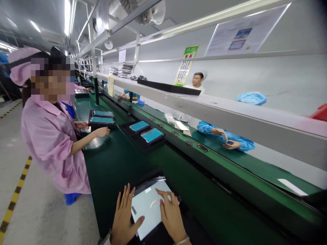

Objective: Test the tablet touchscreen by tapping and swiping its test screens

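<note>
Both hands on a panel, bottom centre of the frame

Left hand point(124, 217) and right hand point(170, 214) lie open, fingers spread, on the pale glossy rectangular panel point(148, 207); black trays point(146, 132) holding blue-screened tablets point(152, 135) sit mid-frame on the green worktop point(114, 163).

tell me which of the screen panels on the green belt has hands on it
The pale grey panel nearest the camera: the left hand and right hand both rest on it. The blue-faced panels farther along lie untouched.

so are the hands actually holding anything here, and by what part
Nothing is gripped. The left hand rests flat on the left edge of the pale panel; the right hand presses fingertips on its face.
</note>
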`<act>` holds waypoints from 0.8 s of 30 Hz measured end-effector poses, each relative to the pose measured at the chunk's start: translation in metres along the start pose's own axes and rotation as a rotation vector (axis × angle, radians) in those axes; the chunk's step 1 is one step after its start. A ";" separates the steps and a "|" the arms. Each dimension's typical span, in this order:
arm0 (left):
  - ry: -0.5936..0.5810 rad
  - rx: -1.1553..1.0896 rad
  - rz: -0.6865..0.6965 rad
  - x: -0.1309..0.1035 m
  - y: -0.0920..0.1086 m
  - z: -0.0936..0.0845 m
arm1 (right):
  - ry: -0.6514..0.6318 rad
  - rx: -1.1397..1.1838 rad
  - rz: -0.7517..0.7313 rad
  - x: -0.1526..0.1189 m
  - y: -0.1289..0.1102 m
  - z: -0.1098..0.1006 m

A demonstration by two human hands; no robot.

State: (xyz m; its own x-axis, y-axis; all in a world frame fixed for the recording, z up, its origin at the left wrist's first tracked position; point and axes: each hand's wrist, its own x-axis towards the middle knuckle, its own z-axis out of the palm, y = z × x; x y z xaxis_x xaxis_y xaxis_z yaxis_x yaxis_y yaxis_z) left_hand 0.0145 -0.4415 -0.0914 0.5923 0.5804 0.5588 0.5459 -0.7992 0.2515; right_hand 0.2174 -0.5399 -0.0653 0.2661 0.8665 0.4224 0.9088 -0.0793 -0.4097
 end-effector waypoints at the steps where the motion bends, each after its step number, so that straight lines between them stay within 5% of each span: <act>1: -0.026 -0.016 0.006 0.000 -0.001 -0.001 | -0.023 0.018 0.013 0.000 0.000 0.000; 10: -0.131 -0.088 0.101 0.001 -0.011 -0.007 | -0.229 0.077 0.110 0.007 -0.021 0.007; 18: -0.096 -0.045 0.107 0.000 -0.011 -0.005 | -0.283 0.071 0.103 0.014 -0.030 0.010; 24: -0.049 0.001 0.121 0.002 -0.009 -0.003 | 0.073 0.103 0.378 0.006 0.004 -0.020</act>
State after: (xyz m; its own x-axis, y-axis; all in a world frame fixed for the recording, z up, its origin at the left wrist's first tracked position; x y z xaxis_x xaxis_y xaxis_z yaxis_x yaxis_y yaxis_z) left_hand 0.0087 -0.4333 -0.0898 0.6822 0.4864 0.5459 0.4692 -0.8638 0.1834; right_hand 0.2293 -0.5446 -0.0484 0.6010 0.7482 0.2813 0.7065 -0.3327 -0.6246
